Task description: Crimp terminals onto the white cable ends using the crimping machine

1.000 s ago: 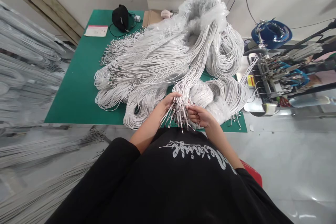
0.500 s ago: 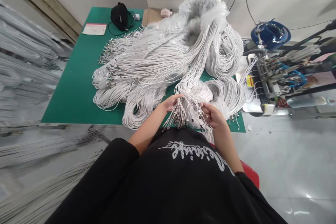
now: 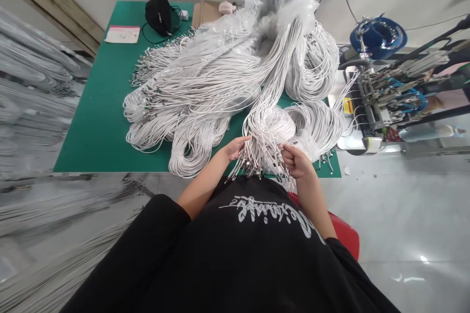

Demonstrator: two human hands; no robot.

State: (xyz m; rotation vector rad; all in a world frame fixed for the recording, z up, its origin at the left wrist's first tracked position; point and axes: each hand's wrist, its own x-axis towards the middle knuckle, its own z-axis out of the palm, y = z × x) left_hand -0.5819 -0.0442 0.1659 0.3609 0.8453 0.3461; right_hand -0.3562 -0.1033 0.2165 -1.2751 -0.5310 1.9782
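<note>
A bundle of thin white cables (image 3: 261, 129) hangs toward me over the table's front edge, its small metal-tipped ends fanned out at my waist. My left hand (image 3: 237, 148) is closed on the left side of this bundle, thumb on top and the other fingers partly hidden. On the opposite side my right hand (image 3: 295, 161) has its fingers curled in a pinch on some of the cable ends. Behind the hands, a clear plastic bag (image 3: 281, 124) wraps another coil.
Heaped white cables (image 3: 205, 78), partly in plastic, cover much of the green table (image 3: 88, 107). A black pouch (image 3: 158, 13) and a paper slip (image 3: 123, 34) lie at the back left. A machine (image 3: 389, 93) stands at right; a red stool (image 3: 345, 234) is beneath me.
My view has shifted slightly, so the table's contents sit a little higher and further left. Both hands stay at the bundle; the cable ends between them have shifted slightly.
</note>
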